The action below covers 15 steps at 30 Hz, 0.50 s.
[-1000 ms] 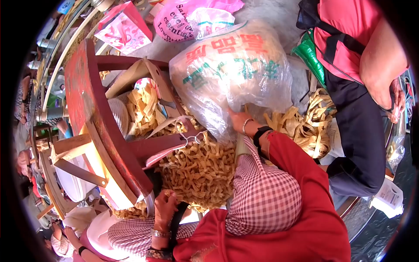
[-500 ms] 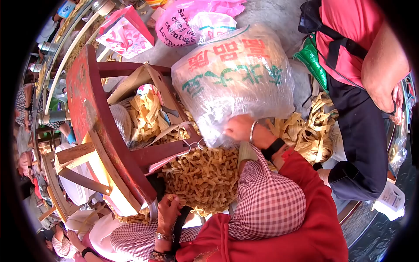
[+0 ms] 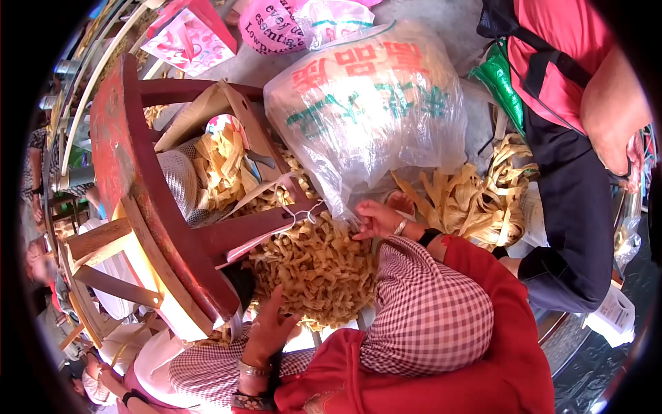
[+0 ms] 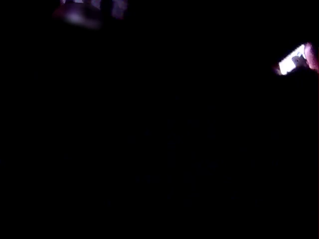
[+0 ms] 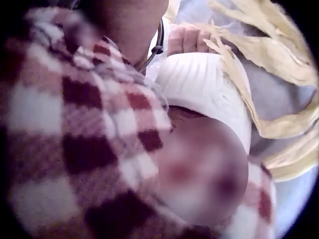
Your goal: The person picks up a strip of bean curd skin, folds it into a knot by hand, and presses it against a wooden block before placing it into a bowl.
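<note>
In the head view, my left hand (image 3: pixel 270 330) is raised with its fingers apart, at the near edge of a heap of short tan folded pieces (image 3: pixel 317 272). My right hand (image 3: pixel 380 221) has loosely bent fingers at the lower tip of a big clear plastic bag (image 3: pixel 372 117) with red and green print; whether they touch it cannot be told. Checked cloth (image 3: pixel 427 310) covers my knee beside the heap. The left wrist view is nearly all dark. Checked cloth (image 5: pixel 89 149), a foot (image 5: pixel 189 41) under a white band and pale strips (image 5: pixel 279 59) fill the right wrist view.
A red wooden frame (image 3: pixel 158 207) lies tilted at left, with a cardboard box (image 3: pixel 196 117) and pale strips inside. More long strips (image 3: pixel 483 203) lie right of the bag. Another person in dark trousers (image 3: pixel 572 207) sits at right; pink bags (image 3: pixel 272 27) stand behind.
My right hand has drawn back from the bag's lower front towards its tip. My left hand's fingers, bent together before, have spread. The head view has shifted slightly.
</note>
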### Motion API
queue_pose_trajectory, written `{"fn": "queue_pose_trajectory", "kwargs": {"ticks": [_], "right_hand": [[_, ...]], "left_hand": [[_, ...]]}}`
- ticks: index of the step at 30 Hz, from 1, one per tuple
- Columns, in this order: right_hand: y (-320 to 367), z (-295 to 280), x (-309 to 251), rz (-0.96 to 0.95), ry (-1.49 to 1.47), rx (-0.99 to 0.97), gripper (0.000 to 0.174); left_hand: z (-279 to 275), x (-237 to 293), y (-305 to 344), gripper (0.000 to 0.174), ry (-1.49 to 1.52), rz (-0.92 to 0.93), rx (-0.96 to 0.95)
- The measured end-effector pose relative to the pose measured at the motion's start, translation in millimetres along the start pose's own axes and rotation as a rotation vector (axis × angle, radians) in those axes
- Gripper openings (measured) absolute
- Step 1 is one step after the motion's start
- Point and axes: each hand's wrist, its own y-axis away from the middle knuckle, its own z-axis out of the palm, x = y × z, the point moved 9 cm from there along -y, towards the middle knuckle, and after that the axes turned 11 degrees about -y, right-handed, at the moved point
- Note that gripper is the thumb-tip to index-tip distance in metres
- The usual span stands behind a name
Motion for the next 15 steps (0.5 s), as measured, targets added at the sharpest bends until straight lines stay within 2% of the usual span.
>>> {"fn": "queue_pose_trajectory", "kwargs": {"ticks": [1,4,6,7,9,10,13,15], "right_hand": [[1.0,1.5,0.1,-0.017,-0.049,0.033,0.015],[3.5,11.1,4.2,-0.027,0.408,0.091,0.017],[3.2,36.9,-9.8,-0.27,0.951,-0.123,0.016],[6.6,49.9,-10.5,-0.398,1.216,-0.232,0.016],[10.6,65.7,-8.0,-0.552,1.469,-0.327,0.014],[13.3,75.1,-5.4,-0.631,1.597,-0.376,0.014],[9.9,84.8,1.7,-0.509,1.849,-0.34,0.012],[4.9,89.5,7.5,-0.552,1.95,-0.381,0.01]], "left_hand": [[3.5,1.0,-0.6,0.045,-0.021,-0.002,-0.033],[11.5,5.0,-5.1,0.047,-0.074,0.016,-0.117],[15.4,14.0,-16.7,0.045,-0.093,0.059,-0.144],[14.9,29.7,-25.7,0.043,-0.047,0.149,-0.104],[18.9,67.7,-45.4,0.038,0.048,0.329,-0.021],[29.8,75.0,-57.5,0.036,0.125,0.33,-0.056],[60.4,97.6,-90.3,0.031,0.356,0.285,-0.177],[72.4,109.2,-100.6,0.028,0.498,0.182,-0.274]]}}
